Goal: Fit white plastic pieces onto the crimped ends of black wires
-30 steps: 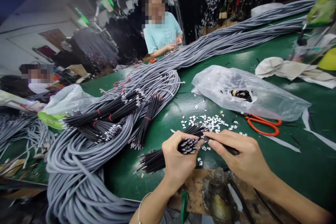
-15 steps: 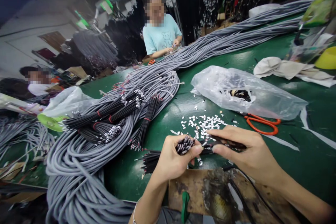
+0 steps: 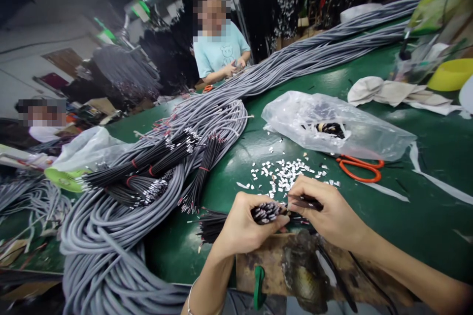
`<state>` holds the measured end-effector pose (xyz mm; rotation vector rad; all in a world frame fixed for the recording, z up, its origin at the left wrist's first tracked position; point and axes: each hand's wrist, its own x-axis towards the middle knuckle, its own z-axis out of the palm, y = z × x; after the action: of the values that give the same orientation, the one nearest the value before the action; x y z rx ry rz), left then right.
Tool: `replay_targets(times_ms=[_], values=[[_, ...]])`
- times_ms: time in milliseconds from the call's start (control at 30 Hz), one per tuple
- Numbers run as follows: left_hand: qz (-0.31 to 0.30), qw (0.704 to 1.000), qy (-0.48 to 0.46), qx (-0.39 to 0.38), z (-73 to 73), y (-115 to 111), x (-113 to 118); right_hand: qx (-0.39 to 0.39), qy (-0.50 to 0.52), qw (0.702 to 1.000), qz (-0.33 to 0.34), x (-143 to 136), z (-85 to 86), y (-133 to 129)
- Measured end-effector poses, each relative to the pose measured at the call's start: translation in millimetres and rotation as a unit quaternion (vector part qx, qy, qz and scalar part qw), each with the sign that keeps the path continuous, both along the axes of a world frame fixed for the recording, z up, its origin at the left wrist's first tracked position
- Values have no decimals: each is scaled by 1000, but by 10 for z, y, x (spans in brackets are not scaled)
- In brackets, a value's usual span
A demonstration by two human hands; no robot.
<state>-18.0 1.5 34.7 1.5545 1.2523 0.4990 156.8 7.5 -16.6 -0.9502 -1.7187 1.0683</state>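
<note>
My left hand (image 3: 242, 226) is closed around a bundle of thin black wires (image 3: 265, 211), whose pale and reddish ends point up toward me. My right hand (image 3: 330, 214) pinches a slim dark tool (image 3: 310, 201), possibly tweezers; its tip is hidden by the fingers. The right fingertips meet the left hand's thumb side, right by the wire ends. Under and left of my left hand lie more black wires (image 3: 210, 226). Small white scraps (image 3: 290, 172) are scattered just beyond both hands.
A worn board (image 3: 269, 256) with a green clamp (image 3: 259, 285) lies close to me. Orange-handled scissors (image 3: 360, 170) and a clear plastic bag (image 3: 373, 138) are at right. Thick grey cables (image 3: 121, 236) with tied black wire bundles (image 3: 203, 170) fill the left. A co-worker (image 3: 221, 51) sits opposite.
My right hand has moved left, and its fingertips now meet the wire bundle at my left hand. The dark tool shows less than before. The whole view has shifted slightly.
</note>
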Motion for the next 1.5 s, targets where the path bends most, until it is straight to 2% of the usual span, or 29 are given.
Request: replay_targets(times_ms=[100, 200, 267, 400, 567, 733, 833, 967, 1033, 1100, 1167, 1300, 1367, 1433, 1500], values=[[48, 998, 12, 41, -33, 0, 61, -2, 4, 1000, -12, -15, 5, -26], [118, 984, 53, 120, -98, -3, 102, 0, 19, 1000, -15, -25, 47, -57], [126, 979, 76, 142, -147, 2, 105, 9, 32, 999, -27, -20, 79, -64], [86, 983, 112, 122, -219, 36, 75, 28, 9, 994, -107, 5, 64, -49], [100, 983, 111, 109, -244, 84, 51, 30, -52, 997, -50, -13, -43, -30], [60, 987, 113, 96, -203, 83, 55, -24, -46, 997, -50, -15, -39, 9], [15, 986, 134, 96, -152, 95, 9, -41, -50, 998, -29, -6, -10, 19], [-97, 975, 188, 74, -88, 152, -100, -50, -56, 996, -39, -13, 10, 8], [-88, 974, 191, 85, -82, 175, -137, -60, -58, 995, -61, -12, -1, 18], [-34, 982, 143, 117, -90, 183, -153, -70, -71, 990, -100, -2, -24, 48], [11, 989, 43, 142, -100, 179, -149, -79, -100, 982, -136, 16, -44, 92], [22, 983, -151, 106, -121, 167, -88, -88, -172, 969, -153, 73, -10, 155], [44, 979, -186, 70, -158, 166, -37, -58, -167, 963, -205, 114, 27, 146], [70, 979, -181, 62, -214, 164, 10, 9, -135, 949, -285, 152, 41, 112], [75, 982, -157, 74, -271, 158, 38, 87, -124, 941, -303, 170, 15, 70]])
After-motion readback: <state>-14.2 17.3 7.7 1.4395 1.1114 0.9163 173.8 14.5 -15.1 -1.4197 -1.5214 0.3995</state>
